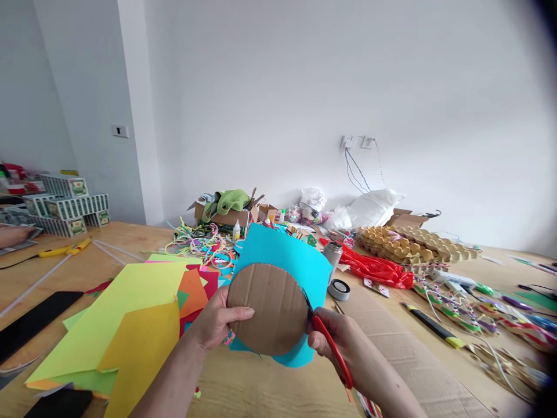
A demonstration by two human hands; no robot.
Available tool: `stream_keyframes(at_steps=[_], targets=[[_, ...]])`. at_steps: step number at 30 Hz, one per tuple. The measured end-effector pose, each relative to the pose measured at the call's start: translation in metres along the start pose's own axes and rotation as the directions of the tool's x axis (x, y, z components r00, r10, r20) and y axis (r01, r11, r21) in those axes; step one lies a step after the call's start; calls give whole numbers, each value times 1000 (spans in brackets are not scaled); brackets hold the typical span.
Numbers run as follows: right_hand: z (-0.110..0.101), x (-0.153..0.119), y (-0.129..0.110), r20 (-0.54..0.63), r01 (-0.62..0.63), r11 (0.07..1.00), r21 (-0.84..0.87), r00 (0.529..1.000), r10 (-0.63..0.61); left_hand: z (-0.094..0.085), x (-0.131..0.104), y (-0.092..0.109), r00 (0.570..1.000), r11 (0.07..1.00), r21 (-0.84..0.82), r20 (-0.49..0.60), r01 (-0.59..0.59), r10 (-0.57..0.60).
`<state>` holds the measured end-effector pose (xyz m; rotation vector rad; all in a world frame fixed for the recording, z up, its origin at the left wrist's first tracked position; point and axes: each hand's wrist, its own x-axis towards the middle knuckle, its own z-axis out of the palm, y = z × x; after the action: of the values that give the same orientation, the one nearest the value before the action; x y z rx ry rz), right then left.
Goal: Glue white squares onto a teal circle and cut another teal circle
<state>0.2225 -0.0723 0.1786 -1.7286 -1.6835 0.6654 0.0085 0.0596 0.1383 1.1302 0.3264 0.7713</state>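
A round brown cardboard disc (267,307) lies against a sheet of bright blue paper (282,249), both held up above the table. My left hand (220,316) pinches their left edge, thumb on the cardboard and fingers behind. My right hand (337,339) grips red-handled scissors (333,348), whose dark blades meet the blue sheet along the disc's right edge. The blue sheet spreads beyond the disc at the top, right and bottom. Part of the blades is hidden by the paper.
Yellow sheets (113,313) and other coloured papers lie at left. Behind are a glue bottle (236,231), a metal flask (333,255), a tape roll (339,289), red plastic (369,267) and egg trays (409,247). A yellow-black cutter (433,326) is at right. Another person's hand (17,235) shows far left.
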Motion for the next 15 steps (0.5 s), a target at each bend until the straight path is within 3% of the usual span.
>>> stream_keyframes(at_steps=[15], targets=[[-5,-2,-2,58,-19,998,-65,998,23,2,-1,-1,1000,1000,1,2,-1,1]])
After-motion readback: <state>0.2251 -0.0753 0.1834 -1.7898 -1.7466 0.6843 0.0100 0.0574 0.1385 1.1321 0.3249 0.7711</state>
